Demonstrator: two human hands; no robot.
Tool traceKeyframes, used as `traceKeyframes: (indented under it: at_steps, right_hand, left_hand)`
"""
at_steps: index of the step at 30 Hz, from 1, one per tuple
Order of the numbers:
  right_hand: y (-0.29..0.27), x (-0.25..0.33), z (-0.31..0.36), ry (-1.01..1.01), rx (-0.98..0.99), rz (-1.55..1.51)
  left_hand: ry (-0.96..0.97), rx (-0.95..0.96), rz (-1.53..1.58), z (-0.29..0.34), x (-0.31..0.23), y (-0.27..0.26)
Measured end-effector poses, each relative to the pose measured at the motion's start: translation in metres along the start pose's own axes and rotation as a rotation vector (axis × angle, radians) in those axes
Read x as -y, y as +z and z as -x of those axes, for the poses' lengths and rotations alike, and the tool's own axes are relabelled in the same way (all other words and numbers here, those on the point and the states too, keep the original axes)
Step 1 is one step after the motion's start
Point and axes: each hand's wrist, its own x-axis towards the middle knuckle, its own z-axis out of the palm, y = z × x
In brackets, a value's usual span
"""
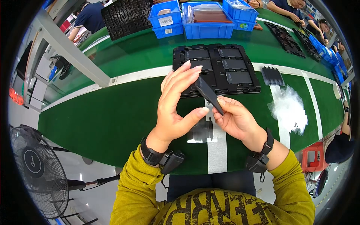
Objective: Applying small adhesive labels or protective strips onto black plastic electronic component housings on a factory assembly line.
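Observation:
My right hand (240, 118) pinches the lower end of a flat black rectangular piece (208, 93), which is tilted above the bench. My left hand (174, 103) is open just left of it, with fingers stretched up and thumb pointing at the piece. Whether a left fingertip touches it, I cannot tell. Behind both hands lies a black moulded tray (214, 84) with several similar flat black pieces (239, 77) in its pockets. Under my hands, a dark, shiny flat item (200, 131) with a clear edge rests on the bench, partly hidden.
A heap of clear plastic film (288, 110) and a small black ribbed stack (272, 76) lie to the right on the green bench (93, 116). Blue bins (207, 28) stand at the back. A fan (37, 170) is at left. Other people work across the bench and at right.

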Motion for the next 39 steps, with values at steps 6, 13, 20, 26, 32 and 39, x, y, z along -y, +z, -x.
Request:
traceKeyframes:
  at_steps: [6,13,20,26,32,39]
  right_hand:
    - [0.0,0.001,0.003,0.004,-0.035,-0.071]
    - [0.0,0.001,0.003,-0.01,-0.039,-0.086]
    - [-0.003,0.002,0.004,-0.015,-0.011,-0.112]
    - [0.0,0.001,0.005,0.0,-0.02,-0.1]
    - [-0.001,0.003,0.005,0.004,-0.023,-0.074]
    - [0.009,0.032,-0.004,-0.465,-0.321,0.649]
  left_hand:
    - [-0.079,-0.022,0.155,-0.001,-0.004,0.004]
    - [-0.016,0.037,0.106,-0.002,-0.006,0.0]
    - [0.09,0.204,-0.021,-0.009,-0.013,-0.004]
    - [-0.006,0.003,0.346,-0.001,-0.007,0.009]
    - [0.028,0.197,0.099,-0.003,0.001,-0.003]
    - [-0.297,-0.358,0.27,-0.004,0.004,-0.004]
